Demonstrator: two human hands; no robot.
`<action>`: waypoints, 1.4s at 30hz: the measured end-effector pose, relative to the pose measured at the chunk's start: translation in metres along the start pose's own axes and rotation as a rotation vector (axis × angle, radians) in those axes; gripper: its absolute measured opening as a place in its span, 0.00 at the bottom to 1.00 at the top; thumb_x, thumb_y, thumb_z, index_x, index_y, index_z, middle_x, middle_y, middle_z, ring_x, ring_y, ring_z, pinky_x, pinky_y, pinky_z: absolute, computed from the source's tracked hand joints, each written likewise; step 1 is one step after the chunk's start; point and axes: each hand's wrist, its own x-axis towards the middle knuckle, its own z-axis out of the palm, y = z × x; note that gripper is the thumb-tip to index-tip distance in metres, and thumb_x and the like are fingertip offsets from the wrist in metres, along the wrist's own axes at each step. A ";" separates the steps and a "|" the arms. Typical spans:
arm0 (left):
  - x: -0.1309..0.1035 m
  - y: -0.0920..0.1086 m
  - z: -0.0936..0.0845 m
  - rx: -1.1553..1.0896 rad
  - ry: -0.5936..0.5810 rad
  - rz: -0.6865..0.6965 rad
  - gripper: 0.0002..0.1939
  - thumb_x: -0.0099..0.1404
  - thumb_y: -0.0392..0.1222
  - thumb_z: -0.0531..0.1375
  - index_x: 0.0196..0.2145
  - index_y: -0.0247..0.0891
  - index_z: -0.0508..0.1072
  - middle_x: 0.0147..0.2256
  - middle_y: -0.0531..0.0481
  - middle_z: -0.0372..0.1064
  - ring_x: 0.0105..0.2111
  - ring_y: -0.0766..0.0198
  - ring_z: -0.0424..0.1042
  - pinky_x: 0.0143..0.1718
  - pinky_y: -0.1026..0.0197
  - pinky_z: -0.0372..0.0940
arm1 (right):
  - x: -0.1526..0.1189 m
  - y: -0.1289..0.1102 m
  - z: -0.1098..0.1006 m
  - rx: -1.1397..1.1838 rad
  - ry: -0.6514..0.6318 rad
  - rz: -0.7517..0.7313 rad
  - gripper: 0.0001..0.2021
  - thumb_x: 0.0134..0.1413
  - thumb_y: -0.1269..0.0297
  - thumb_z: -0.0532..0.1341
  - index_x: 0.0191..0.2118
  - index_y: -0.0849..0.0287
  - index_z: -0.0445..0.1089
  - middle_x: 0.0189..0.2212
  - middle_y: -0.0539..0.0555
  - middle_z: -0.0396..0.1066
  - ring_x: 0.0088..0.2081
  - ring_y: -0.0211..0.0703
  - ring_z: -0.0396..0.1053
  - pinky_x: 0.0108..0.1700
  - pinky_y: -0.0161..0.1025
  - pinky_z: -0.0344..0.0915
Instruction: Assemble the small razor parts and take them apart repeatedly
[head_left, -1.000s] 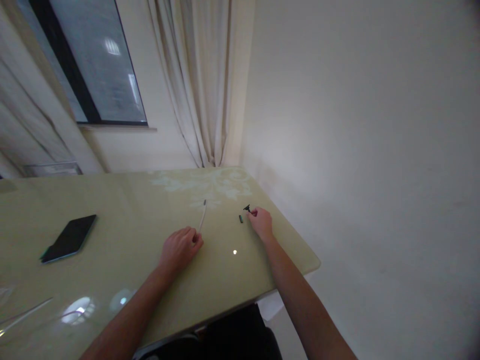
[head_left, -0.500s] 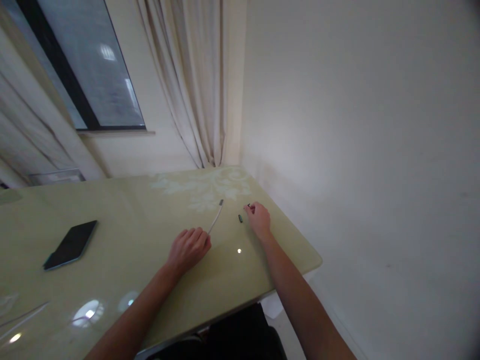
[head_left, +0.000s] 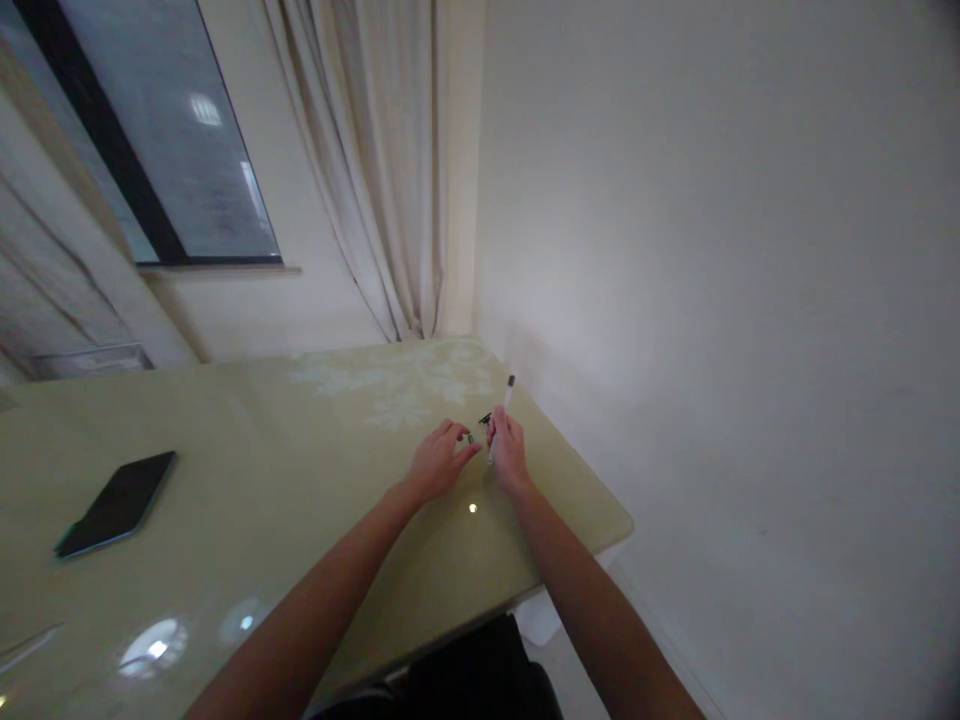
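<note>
My right hand (head_left: pixel 508 450) is closed around a slim white stick with a dark end (head_left: pixel 511 383). The stick leans upright, its dark end above the fist and a short white end below. My left hand (head_left: pixel 442 462) is just to the left, thumb and forefinger apart on either side of a small dark piece (head_left: pixel 471 438) on the table. Whether the fingertips touch that piece, I cannot tell. A small black part with short prongs (head_left: pixel 485 419) lies beside the right-hand fingers, partly hidden by them.
The glossy pale-green table (head_left: pixel 300 450) ends at a rounded right corner near the wall (head_left: pixel 712 300). A dark flat tablet-like thing (head_left: pixel 120 503) lies at the left. A thin pale strand (head_left: pixel 30 645) is at the lower left. A curtain (head_left: pixel 390 180) hangs behind.
The white stick has passed from my left hand to my right. My left hand has moved right to the small dark piece. The black part has left my right fingers and lies beside them.
</note>
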 end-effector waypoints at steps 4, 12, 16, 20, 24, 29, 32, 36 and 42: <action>0.015 -0.013 0.017 0.047 -0.112 -0.128 0.21 0.64 0.49 0.65 0.53 0.39 0.74 0.51 0.40 0.70 0.47 0.53 0.73 0.50 0.54 0.66 | 0.001 0.003 -0.001 0.040 0.061 0.019 0.30 0.60 0.34 0.52 0.20 0.55 0.58 0.14 0.44 0.52 0.17 0.34 0.50 0.22 0.35 0.49; -0.002 -0.021 0.006 0.047 -0.016 -0.083 0.13 0.64 0.50 0.65 0.41 0.39 0.75 0.45 0.44 0.71 0.44 0.53 0.74 0.45 0.54 0.67 | 0.000 0.001 -0.004 -0.030 0.072 0.018 0.30 0.61 0.33 0.51 0.20 0.54 0.56 0.15 0.44 0.52 0.19 0.35 0.50 0.23 0.36 0.49; -0.044 -0.041 -0.025 0.019 0.147 -0.039 0.15 0.64 0.54 0.66 0.38 0.40 0.73 0.42 0.47 0.71 0.41 0.56 0.74 0.43 0.55 0.67 | -0.006 -0.002 -0.004 -0.167 -0.005 -0.100 0.29 0.62 0.35 0.51 0.21 0.55 0.57 0.17 0.46 0.54 0.22 0.37 0.53 0.27 0.36 0.50; -0.082 -0.058 -0.059 -0.003 0.369 -0.057 0.17 0.63 0.57 0.66 0.40 0.41 0.73 0.39 0.50 0.70 0.31 0.62 0.68 0.34 0.59 0.66 | -0.018 -0.016 0.018 -0.282 -0.228 -0.208 0.24 0.63 0.43 0.54 0.26 0.58 0.68 0.19 0.46 0.56 0.23 0.37 0.55 0.29 0.36 0.50; -0.092 -0.062 -0.077 -0.025 0.566 -0.067 0.19 0.62 0.56 0.67 0.41 0.40 0.74 0.36 0.51 0.69 0.25 0.66 0.61 0.28 0.62 0.62 | -0.027 -0.036 0.068 -0.311 -0.516 -0.133 0.18 0.62 0.51 0.59 0.30 0.59 0.76 0.18 0.45 0.56 0.24 0.35 0.55 0.29 0.35 0.48; -0.093 -0.064 -0.080 0.045 0.621 -0.014 0.17 0.63 0.54 0.68 0.40 0.39 0.73 0.34 0.52 0.72 0.25 0.66 0.61 0.29 0.62 0.61 | -0.039 -0.037 0.111 -0.072 -0.650 0.132 0.19 0.54 0.48 0.65 0.24 0.60 0.71 0.17 0.43 0.53 0.21 0.32 0.50 0.26 0.35 0.44; -0.095 -0.066 -0.079 0.073 0.621 0.020 0.16 0.64 0.53 0.67 0.42 0.40 0.73 0.34 0.51 0.73 0.25 0.66 0.61 0.29 0.62 0.61 | -0.046 -0.027 0.107 0.170 -0.727 0.383 0.18 0.51 0.48 0.68 0.27 0.60 0.72 0.16 0.40 0.48 0.19 0.30 0.42 0.23 0.36 0.37; -0.096 -0.061 -0.075 0.068 0.616 0.072 0.16 0.63 0.51 0.68 0.43 0.39 0.74 0.34 0.51 0.74 0.25 0.66 0.61 0.28 0.63 0.60 | -0.047 -0.020 0.090 0.351 -0.845 0.542 0.17 0.47 0.51 0.71 0.32 0.63 0.76 0.17 0.39 0.46 0.19 0.29 0.38 0.23 0.36 0.32; -0.095 -0.048 -0.078 0.001 0.624 0.096 0.14 0.65 0.48 0.68 0.44 0.39 0.74 0.34 0.51 0.73 0.24 0.68 0.59 0.28 0.64 0.61 | -0.047 -0.023 0.084 0.508 -0.974 0.691 0.17 0.47 0.52 0.72 0.34 0.63 0.75 0.18 0.39 0.43 0.21 0.29 0.35 0.22 0.33 0.33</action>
